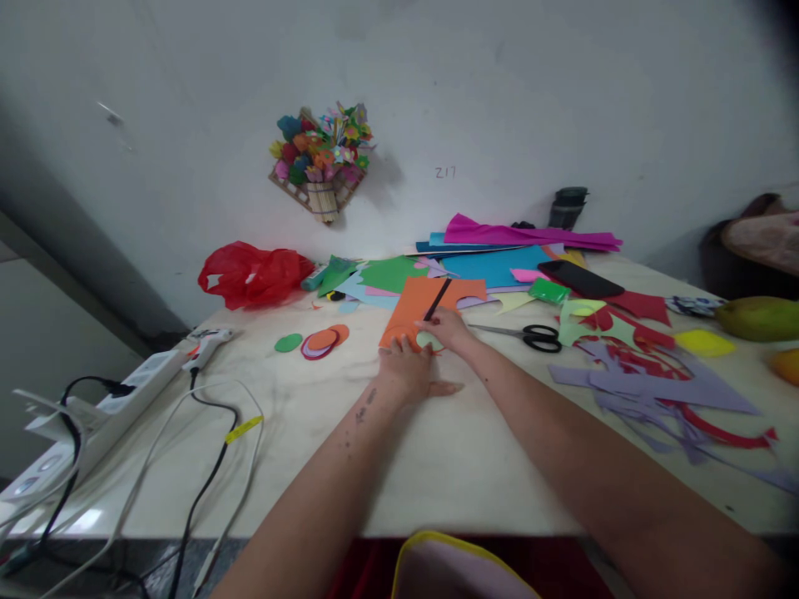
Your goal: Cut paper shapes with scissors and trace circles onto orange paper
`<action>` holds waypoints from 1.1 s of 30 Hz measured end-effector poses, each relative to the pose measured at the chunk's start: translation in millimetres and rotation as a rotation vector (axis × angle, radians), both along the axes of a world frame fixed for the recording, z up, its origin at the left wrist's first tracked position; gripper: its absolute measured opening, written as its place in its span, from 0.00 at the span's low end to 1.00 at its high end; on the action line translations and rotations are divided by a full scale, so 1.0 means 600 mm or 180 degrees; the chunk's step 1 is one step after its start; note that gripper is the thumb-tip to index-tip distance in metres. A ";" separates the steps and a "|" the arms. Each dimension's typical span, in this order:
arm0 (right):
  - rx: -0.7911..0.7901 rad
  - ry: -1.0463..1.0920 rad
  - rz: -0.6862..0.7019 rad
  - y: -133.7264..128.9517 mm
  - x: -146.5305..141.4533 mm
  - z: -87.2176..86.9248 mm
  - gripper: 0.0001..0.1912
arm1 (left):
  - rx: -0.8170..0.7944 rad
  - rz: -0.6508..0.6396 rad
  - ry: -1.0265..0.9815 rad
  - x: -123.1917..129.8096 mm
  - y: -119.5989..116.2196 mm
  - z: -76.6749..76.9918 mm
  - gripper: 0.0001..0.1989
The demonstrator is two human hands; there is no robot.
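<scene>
My left hand [405, 371] lies flat with its fingers spread over the near edge of an orange sheet [419, 301], thumb out on the table. In my right hand [448, 328] is a slim black pen [439, 296], slanting up and away over the sheet; its tip is hidden by my fingers. A pale green disc [429, 340] lies partly under my hands at the sheet's near edge. The sheet has a curved bite cut from its right side. To the left rest a green disc [288, 343] and some overlapping orange and red-edged discs [323, 339].
Black-handled scissors [540, 338] lie right of my right hand, near purple scraps [662, 391]. Behind are coloured sheets [499, 264], a phone [580, 279] and a red plastic bag [253, 274]. A glue gun [205, 345], power strip [118, 399] and cables occupy the left.
</scene>
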State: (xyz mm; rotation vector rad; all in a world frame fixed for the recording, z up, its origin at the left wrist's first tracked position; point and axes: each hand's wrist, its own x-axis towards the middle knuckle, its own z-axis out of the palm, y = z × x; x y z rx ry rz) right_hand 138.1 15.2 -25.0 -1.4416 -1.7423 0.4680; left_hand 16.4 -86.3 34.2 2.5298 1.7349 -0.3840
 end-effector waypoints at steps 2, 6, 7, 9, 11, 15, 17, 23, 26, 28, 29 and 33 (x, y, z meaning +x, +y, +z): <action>0.0017 0.0026 -0.0003 -0.001 0.000 0.000 0.09 | 0.0004 -0.0006 -0.0002 0.000 0.001 -0.001 0.50; 0.0028 0.0037 -0.0048 0.000 0.000 0.000 0.09 | 0.0009 0.0017 0.0033 0.000 0.000 -0.001 0.50; 0.0021 0.0043 -0.0045 0.001 0.001 0.000 0.08 | 0.0012 0.0020 0.0036 0.000 0.000 0.000 0.50; -0.0001 0.0069 -0.0022 0.000 0.001 0.000 0.08 | 0.0014 0.0022 0.0025 0.001 -0.001 0.000 0.50; -0.0028 0.0107 -0.0025 0.000 0.001 0.000 0.09 | 0.0018 0.0016 -0.0005 0.000 -0.001 0.000 0.50; -0.0053 0.0169 -0.0075 0.000 0.002 0.000 0.09 | 0.0044 0.0004 -0.0047 0.000 -0.001 -0.001 0.50; -0.0062 0.0194 -0.0080 0.000 0.002 0.000 0.09 | 0.0059 0.0008 -0.0036 0.000 -0.001 -0.001 0.50; -0.0137 0.0244 -0.0096 0.000 0.004 0.002 0.10 | 0.0076 -0.0018 -0.0037 0.000 -0.002 0.000 0.50; -0.0173 0.0364 -0.0085 -0.001 0.004 0.004 0.08 | 0.0077 -0.0008 -0.0022 0.001 -0.003 0.001 0.49; -0.0209 0.0405 -0.0117 -0.002 0.003 0.005 0.08 | 0.0073 -0.0011 -0.0021 0.001 -0.003 0.002 0.50; -0.0222 0.0415 -0.0136 -0.003 0.003 0.006 0.08 | 0.0067 -0.0014 -0.0023 0.001 -0.003 0.001 0.50; -0.0288 0.0442 -0.0153 -0.005 0.003 0.010 0.07 | 0.0078 0.0013 -0.0022 0.001 -0.001 -0.003 0.50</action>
